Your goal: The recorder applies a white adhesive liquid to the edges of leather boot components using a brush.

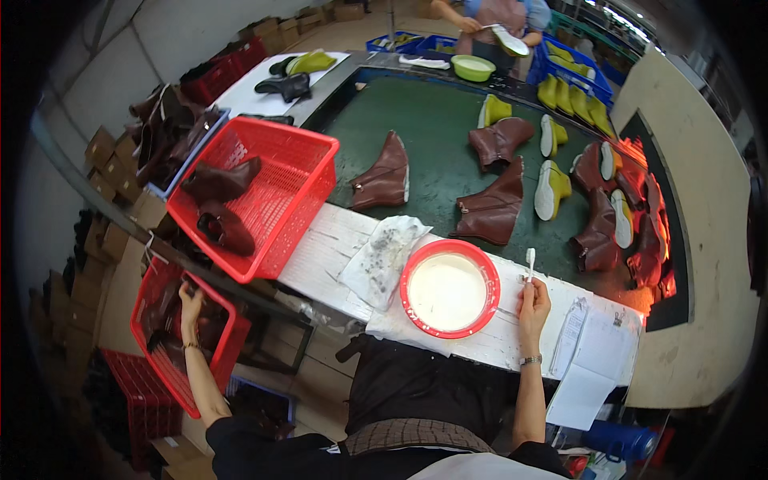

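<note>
My left hand point(190, 306) reaches down into the lower red basket point(226, 346) at the left, its fingers closed on a dark brown boot point(192, 282) among other brown boots. My right hand point(531, 302) rests by the white bench's edge, closed around the handle of a small white brush point(530, 261) like a toothbrush, bristle end up. Left of this hand stands a red-rimmed basin point(449, 292) of creamy white liquid. A stained white cloth point(386, 258) lies beside the basin. Brown ankle boots point(492, 206) lie on the green belt beyond.
The upper red basket point(300, 168) with two brown boots stands at the bench's left end. Yellow-green shoes with white soles point(548, 190) lie on the belt, near a glowing orange opening point(654, 232). Papers point(596, 352) hang at right. Another person point(502, 20) works at the far end.
</note>
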A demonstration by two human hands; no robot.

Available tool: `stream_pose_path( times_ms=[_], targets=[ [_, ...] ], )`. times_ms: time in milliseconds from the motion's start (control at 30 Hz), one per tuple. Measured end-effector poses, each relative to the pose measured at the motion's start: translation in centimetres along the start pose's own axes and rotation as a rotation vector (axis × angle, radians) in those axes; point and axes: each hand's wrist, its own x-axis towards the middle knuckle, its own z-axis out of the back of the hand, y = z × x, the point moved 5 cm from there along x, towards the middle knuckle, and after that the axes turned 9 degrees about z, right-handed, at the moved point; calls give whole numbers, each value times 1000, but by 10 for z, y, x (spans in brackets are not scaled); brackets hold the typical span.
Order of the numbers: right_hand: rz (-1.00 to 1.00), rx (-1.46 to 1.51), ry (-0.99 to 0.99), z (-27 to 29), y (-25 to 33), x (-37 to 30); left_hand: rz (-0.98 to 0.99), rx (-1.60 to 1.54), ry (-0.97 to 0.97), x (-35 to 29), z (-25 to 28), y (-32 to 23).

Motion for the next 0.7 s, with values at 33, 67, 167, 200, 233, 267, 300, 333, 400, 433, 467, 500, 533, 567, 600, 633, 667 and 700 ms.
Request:
stream_pose_path(
  times_ms=[33,67,167,200,233,267,300,333,400,433,467,500,533,567,600,633,667,700],
  targets=[
    [16,17,-6,0,1,-1,51,181,94,0,-3,14],
    [-13,7,-16,0,-1,0,98,358,156,0,-7,26],
    [1,-31,-15,-1,-1,1,-44,941,71,-10,-26,43],
    [28,-11,-16,-1,0,1,65,1076,-15,-13,-28,49],
    [25,-6,-1,-1,0,0,-18,1073,-106,-14,-29,39],
    [9,-18,7,0,-1,0,-95,1020,-185,-16,-30,24],
    [10,-16,2,0,-1,-1,-127,944,-274,-22,-29,10],
    [13,-8,-2,2,0,-2,-134,875,-382,-30,-18,-8],
    [10,5,19,1,1,-3,-201,400,-562,-63,19,-44],
    [22,20,3,2,2,-4,-321,311,-674,-85,33,-68],
    [30,11,8,2,2,-3,-303,207,-766,-112,48,-82],
    [26,-12,18,1,2,-3,-495,66,-771,-143,57,-103],
    [28,-3,20,0,1,-3,-641,-97,-748,-175,63,-120],
    [20,13,25,-1,-1,-2,-658,-163,-764,-204,69,-133],
    [12,14,24,-1,-2,-1,-780,-226,-736,-234,68,-148],
    [44,19,26,-2,-1,0,-733,-402,-607,-252,63,-155],
    [31,16,26,-3,-2,1,-663,-394,-640,-267,51,-163],
    [24,17,24,-3,-1,2,-709,-396,-488,-278,33,-176]
  ],
)
